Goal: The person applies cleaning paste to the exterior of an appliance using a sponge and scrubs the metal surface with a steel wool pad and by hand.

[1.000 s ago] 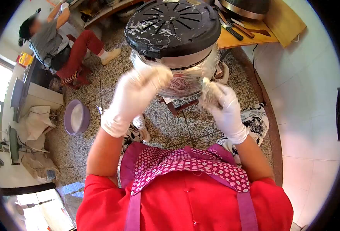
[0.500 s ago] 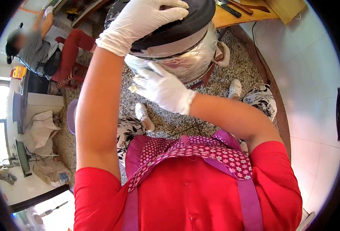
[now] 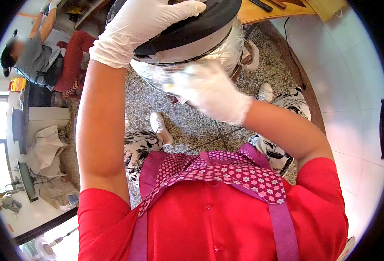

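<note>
Black round plastic lid point(image 3: 213, 24) under white-gloved left hand point(image 3: 142, 30), thumb spread wide; blurred white-gloved right hand point(image 3: 213, 92) near film-wrapped silvery drum point(image 3: 227, 53), grip undeterminable.

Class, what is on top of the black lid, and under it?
The left hand rests on the black lid. Under it is a container with shiny wrapping; the lid hides its inside, and the hand covers part of the lid's top.

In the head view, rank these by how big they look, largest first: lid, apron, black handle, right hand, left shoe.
1. Apron
2. Lid and right hand, unsure: left hand covers part of the lid
3. Left shoe
4. Black handle, at the top edge
</note>
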Motion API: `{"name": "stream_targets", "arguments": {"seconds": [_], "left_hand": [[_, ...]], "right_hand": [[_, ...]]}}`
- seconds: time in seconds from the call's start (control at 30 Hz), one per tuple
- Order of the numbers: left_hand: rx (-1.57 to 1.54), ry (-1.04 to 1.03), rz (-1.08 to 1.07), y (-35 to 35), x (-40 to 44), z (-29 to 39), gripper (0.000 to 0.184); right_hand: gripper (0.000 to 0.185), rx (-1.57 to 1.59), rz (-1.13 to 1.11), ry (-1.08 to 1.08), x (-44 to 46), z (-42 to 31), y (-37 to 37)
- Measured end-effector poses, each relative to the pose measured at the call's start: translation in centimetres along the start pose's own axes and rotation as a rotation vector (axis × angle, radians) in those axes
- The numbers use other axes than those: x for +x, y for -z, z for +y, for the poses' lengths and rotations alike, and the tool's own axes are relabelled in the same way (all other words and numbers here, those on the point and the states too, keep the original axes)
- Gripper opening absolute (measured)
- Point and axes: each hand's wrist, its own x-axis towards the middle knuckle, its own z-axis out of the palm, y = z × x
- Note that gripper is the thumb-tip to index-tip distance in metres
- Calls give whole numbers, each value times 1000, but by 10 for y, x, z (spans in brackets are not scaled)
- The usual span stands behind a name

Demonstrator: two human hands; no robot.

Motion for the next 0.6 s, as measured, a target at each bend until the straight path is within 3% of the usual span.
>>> {"name": "stream_targets", "arguments": {"seconds": [0.07, 0.2, 0.27, 0.33, 0.37, 0.4, 0.5, 0.6], "left_hand": [[26, 11, -4, 3, 1, 1, 27], [-20, 26, -10, 5, -1, 3, 26], [-74, 49, -12, 3, -2, 4, 26], [-135, 76, -9, 2, -2, -1, 26], [-90, 17, -5, 1, 0, -5, 27], [-39, -44, 4, 1, 2, -9, 27], [35, -56, -3, 1, -1, 3, 28], [57, -63, -7, 2, 0, 4, 28]], "right_hand": [[22, 65, 36, 63, 39, -18, -27], [15, -101, 40, 17, 84, -37, -65], [16, 260, -18, -82, 72, -28, -54], [20, 96, -53, -27, 35, -14, -15], [20, 21, -85, -135, 21, -7, 6], [19, -51, 94, -119, 3, 9, 13], [22, -200, 220, -191, -20, 22, 17], [24, -90, -15, -204, 14, -14, 5]]}}
